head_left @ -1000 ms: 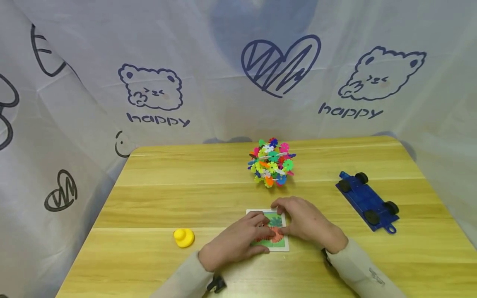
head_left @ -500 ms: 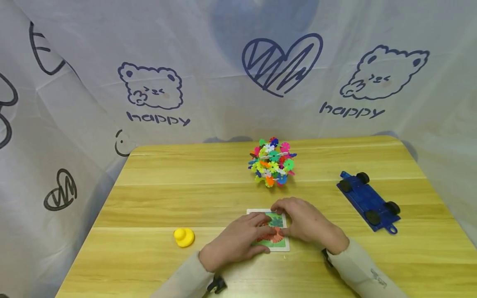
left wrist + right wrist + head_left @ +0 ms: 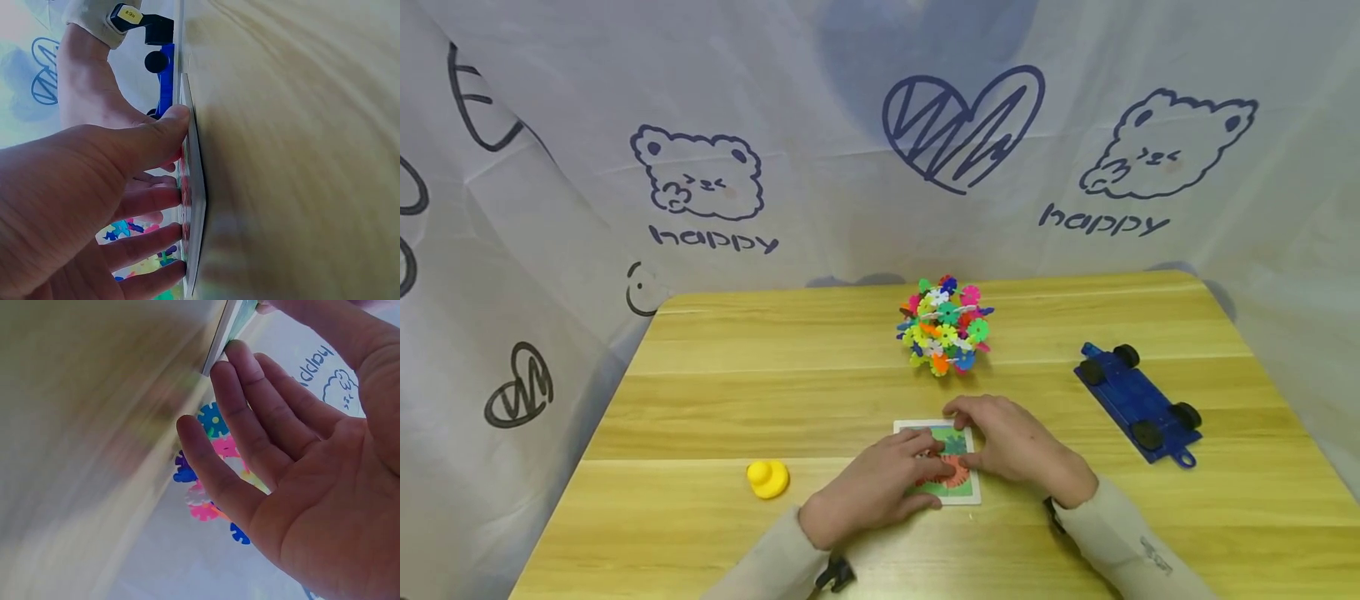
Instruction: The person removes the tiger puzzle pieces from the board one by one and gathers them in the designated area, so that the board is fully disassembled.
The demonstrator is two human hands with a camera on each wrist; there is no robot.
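Observation:
A small square picture puzzle (image 3: 955, 492) with a white border lies flat on the wooden table, its picture green and orange. My left hand (image 3: 876, 483) rests over its left part, fingers stretched across the picture and touching it. In the left wrist view, the left thumb (image 3: 169, 128) lies along the puzzle's near edge. My right hand (image 3: 1015, 446) touches the far right corner, thumb at the right side and fingers reaching past the top edge. Loosely bent fingers (image 3: 234, 394) meet that corner in the right wrist view. Both hands partly hide the picture.
A yellow rubber duck (image 3: 767, 479) sits to the left. Behind the puzzle stands a ball of colourful interlocking flower discs (image 3: 945, 327). A blue toy vehicle base (image 3: 1138, 404) with black wheels lies to the right. A white printed curtain (image 3: 820, 167) borders the table.
Both hands stay almost in place on the puzzle, with only tiny finger shifts. The whole head view drifts slightly.

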